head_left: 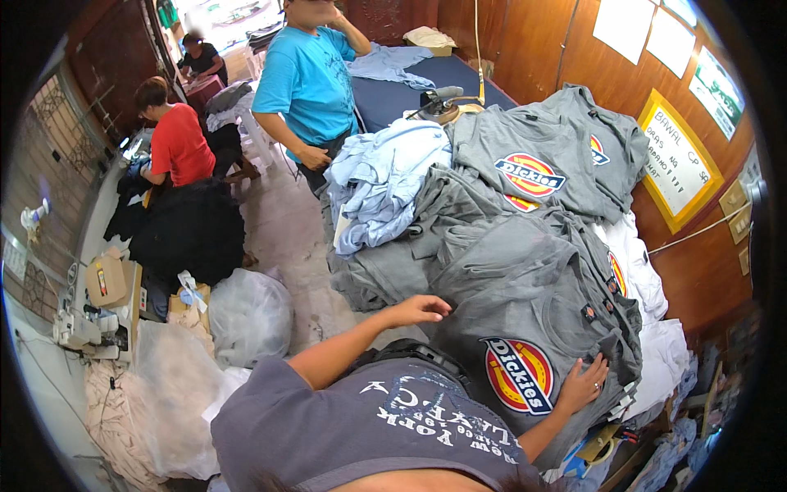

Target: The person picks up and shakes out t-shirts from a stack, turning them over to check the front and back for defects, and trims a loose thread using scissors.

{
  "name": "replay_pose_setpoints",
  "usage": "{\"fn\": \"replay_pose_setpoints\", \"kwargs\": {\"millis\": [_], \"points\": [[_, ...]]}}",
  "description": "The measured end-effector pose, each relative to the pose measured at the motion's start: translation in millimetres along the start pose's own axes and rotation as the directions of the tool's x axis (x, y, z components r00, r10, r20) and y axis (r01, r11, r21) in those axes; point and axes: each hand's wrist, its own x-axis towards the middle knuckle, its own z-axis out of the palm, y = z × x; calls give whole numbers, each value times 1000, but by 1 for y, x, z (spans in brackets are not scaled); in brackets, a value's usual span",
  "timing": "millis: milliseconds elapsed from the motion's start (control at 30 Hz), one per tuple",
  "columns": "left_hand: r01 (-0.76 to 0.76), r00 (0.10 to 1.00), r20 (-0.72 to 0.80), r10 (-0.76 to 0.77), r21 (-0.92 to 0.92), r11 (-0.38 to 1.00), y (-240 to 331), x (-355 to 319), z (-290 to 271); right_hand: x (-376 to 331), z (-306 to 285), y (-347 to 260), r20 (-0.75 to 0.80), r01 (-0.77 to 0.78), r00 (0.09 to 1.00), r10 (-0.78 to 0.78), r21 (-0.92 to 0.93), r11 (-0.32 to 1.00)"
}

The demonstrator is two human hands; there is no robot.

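- The left hand (pixel 420 310) lies on the near left edge of the top grey T-shirt (pixel 525 312), fingers curled loosely against the cloth; whether they pinch it cannot be told.
- The right hand (pixel 584 384) presses flat on the same shirt beside its round red-and-yellow print (pixel 518 375), fingers spread and gripping nothing.
- That shirt tops a stack on the tabletop, directly before the person.
- A light blue heap (pixel 379 184) lies behind, white garments (pixel 652 287) to the right.
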Motion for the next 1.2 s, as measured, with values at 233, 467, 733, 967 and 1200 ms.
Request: {"fn": "replay_pose_setpoints", "kwargs": {"millis": [233,467,733,967,1200], "points": [[-430,862,-465,203,-458,778,39,-55,-94,-5,-3,3,5,6,1000,-5,-31,1000],[-897,362,-928,-83,-371,240,28,-67,-263,0,5,3,-29,63,998,-63,-26,998],[-936,235,-857,-459,-328,132,-31,-6,-443,-11,-31,-69,53,-78,996,65,301,950],[-667,170,-705,-689,-596,446,-80,51,-506,-30,5,-93,130,-132,984,124,52,990],[-382,-160,-651,-742,-652,654,-28,87,-533,-39,18,-84,71,-105,992,103,15,994]]}}
